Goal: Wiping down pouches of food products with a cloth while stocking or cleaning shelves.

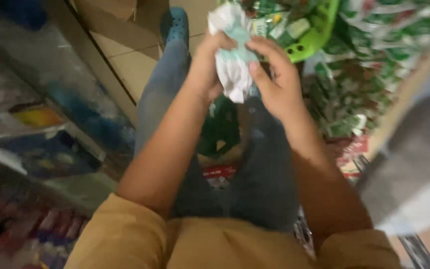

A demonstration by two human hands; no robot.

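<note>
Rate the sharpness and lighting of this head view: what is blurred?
Head view: dim, warm indoor light, no glare; motion blur throughout, worst on the shelves at left and packets at right; the left hand, right hand and white packet are soft but recognisable.

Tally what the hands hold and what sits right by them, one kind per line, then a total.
Hands: 2, left hand and right hand
Crumpled white and pale green packet, gripped by both hands: 1
Green plastic basket filled with small packets, too blurred to count: 1
Blue clog shoe on the tiled floor: 1
Total: 5
</note>
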